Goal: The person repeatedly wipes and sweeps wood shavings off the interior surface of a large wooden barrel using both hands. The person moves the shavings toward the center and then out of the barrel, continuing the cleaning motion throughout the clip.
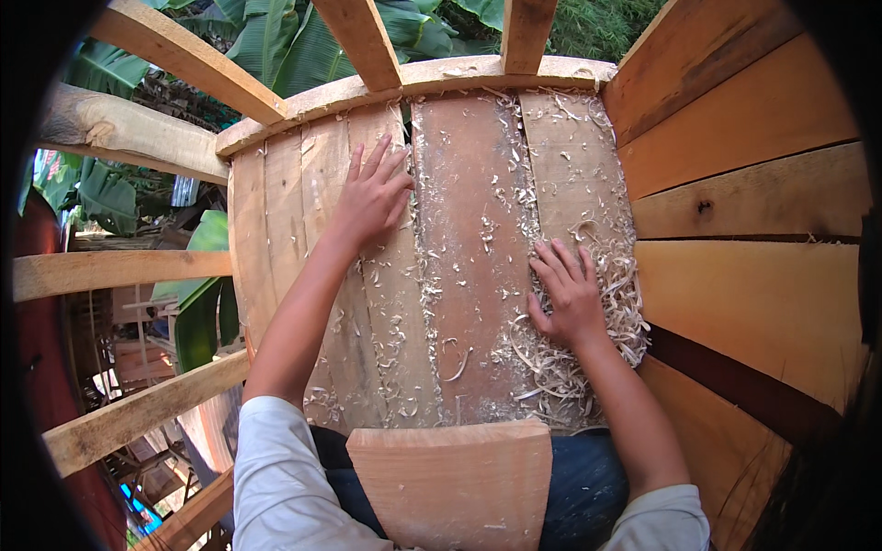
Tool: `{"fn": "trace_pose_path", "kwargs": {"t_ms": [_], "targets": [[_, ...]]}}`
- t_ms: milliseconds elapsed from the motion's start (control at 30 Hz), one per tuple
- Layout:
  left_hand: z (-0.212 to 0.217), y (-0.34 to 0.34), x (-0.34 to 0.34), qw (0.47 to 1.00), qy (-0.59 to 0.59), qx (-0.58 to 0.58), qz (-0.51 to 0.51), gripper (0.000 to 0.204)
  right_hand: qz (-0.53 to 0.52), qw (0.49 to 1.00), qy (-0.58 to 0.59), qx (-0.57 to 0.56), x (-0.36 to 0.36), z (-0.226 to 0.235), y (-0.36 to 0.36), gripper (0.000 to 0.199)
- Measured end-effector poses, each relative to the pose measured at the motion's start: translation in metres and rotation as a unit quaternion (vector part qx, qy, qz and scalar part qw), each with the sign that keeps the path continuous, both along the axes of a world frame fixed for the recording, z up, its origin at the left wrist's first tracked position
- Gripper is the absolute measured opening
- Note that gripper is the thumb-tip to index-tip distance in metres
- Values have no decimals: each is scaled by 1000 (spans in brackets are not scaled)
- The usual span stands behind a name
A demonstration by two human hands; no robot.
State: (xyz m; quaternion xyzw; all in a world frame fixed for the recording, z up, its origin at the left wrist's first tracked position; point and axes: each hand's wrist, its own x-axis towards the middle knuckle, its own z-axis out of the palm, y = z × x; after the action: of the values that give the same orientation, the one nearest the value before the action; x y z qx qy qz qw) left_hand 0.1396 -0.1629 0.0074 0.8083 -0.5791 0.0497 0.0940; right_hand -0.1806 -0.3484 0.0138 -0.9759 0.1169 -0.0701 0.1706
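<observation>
My left hand [372, 197] lies on the plank floor [322, 184] toward its far left part, fingers stretched out and apart, holding nothing. Farther right and nearer me, my right hand [570, 298] rests with spread fingers at the edge of a heap of curled wood shavings [560, 376]. More shavings are scattered over the reddish middle plank [473, 248] and along the gaps between planks. A smooth, pale wooden board [455, 482] stands at the near side, in front of my legs, with neither hand on it.
A wall of wide planks [749, 275] closes the right side, with a dark gap low down. Wooden rails [124, 273] and a thick beam [138, 129] line the left; more bars rise from a far sill [413, 75]. Banana leaves [294, 55] hang beyond.
</observation>
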Motion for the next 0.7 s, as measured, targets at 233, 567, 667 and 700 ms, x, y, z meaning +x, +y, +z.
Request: {"fn": "trace_pose_path", "kwargs": {"t_ms": [233, 567, 667, 700], "targets": [[11, -24, 1, 991, -54, -41, 113, 22, 3, 1000, -4, -3, 1, 2, 1, 47], [14, 57, -110, 927, 160, 174, -291, 62, 1, 1000, -4, -7, 1, 0, 1, 47], [8, 57, -102, 938, 106, 168, -284, 58, 0, 1000, -8, -2, 1, 0, 1, 47], [7, 53, -90, 950, 84, 164, -253, 57, 0, 1000, -6, -1, 2, 0, 1, 47]]}}
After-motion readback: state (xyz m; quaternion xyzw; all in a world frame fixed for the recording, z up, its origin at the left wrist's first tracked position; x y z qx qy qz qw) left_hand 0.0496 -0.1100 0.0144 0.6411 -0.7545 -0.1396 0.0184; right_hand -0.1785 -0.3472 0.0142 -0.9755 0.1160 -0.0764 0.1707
